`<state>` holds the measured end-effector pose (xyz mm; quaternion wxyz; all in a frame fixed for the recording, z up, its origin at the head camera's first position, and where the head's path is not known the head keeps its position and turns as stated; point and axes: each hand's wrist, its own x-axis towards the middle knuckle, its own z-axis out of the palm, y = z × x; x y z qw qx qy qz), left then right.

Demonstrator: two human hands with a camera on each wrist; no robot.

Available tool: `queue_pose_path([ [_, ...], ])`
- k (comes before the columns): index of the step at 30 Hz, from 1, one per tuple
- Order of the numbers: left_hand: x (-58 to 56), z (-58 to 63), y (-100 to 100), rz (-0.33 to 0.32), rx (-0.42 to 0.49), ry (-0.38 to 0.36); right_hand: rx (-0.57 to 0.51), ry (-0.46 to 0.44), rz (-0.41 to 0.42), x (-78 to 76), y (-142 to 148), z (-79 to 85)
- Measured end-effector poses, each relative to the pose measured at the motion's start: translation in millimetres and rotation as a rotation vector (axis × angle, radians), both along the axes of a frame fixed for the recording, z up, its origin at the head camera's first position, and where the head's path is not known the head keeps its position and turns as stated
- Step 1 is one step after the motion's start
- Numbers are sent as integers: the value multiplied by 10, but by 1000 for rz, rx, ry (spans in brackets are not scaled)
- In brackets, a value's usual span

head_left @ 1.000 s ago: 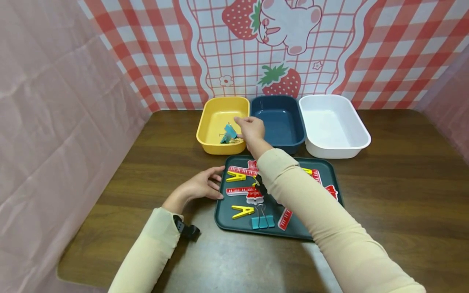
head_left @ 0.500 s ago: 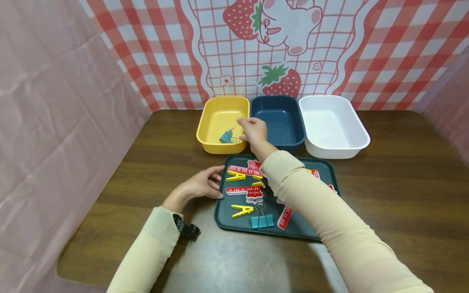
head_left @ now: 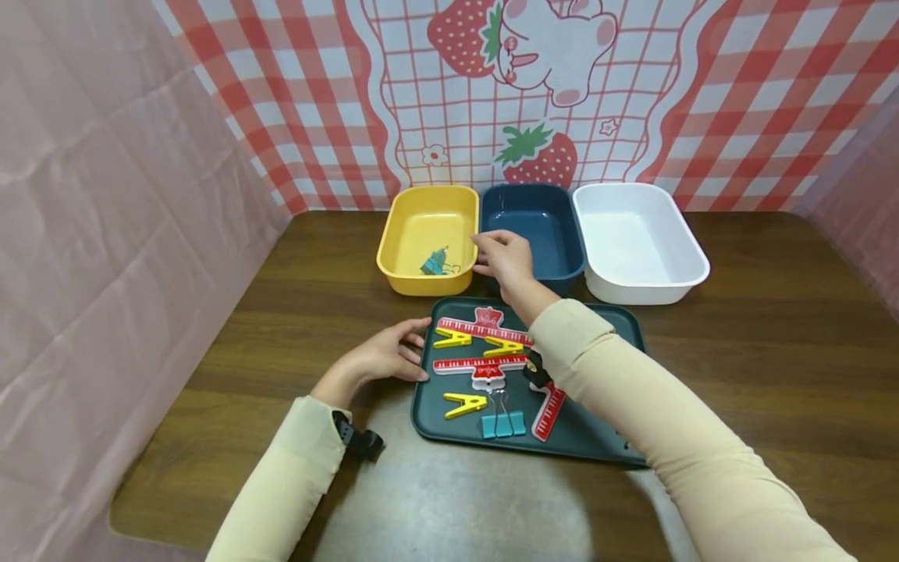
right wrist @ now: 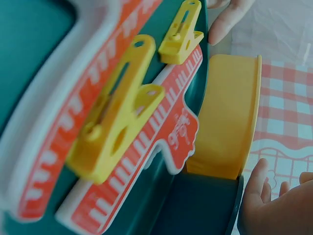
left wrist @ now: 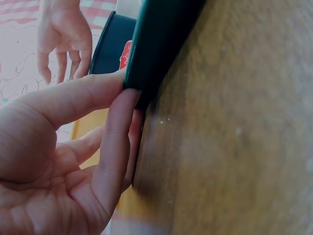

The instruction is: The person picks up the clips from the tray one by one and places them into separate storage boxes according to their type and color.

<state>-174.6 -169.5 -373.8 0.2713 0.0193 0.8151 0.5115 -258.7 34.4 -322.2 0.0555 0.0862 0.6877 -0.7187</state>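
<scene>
My left hand (head_left: 388, 355) grips the left rim of the dark green tray (head_left: 435, 425), thumb and a finger pinching the edge in the left wrist view. My right hand (head_left: 511, 261) hovers above the border of the yellow bin (head_left: 414, 222) and navy bin (head_left: 530, 226), fingers loosely bent and holding nothing. Teal binder clips (head_left: 437, 263) lie in the yellow bin. On the tray are a teal binder clip (head_left: 502, 425), several yellow clothespins (head_left: 465, 405) and several red-and-white piano-key clips (head_left: 460, 366). My right forearm hides the tray's right part.
A white bin (head_left: 635, 242) stands right of the navy one, all three side by side behind the tray. Wooden table (head_left: 765, 328) extends to both sides. A checked strawberry cloth (head_left: 316, 101) hangs behind the bins.
A teal binder clip has dropped from my right hand into the yellow bin. That hand has since moved right, toward the navy bin. My left hand has stayed at the tray.
</scene>
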Motion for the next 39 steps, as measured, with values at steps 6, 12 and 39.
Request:
queue_pose_path([
  [6,-2,5,13,-1,1,1,27,28,22,63,138,-20],
  [12,-1,9,26,2,-8,3,53,78,64,168,230,-35],
  [39,9,-10,14,-12,17,0,166,203,351,695,460,-36],
])
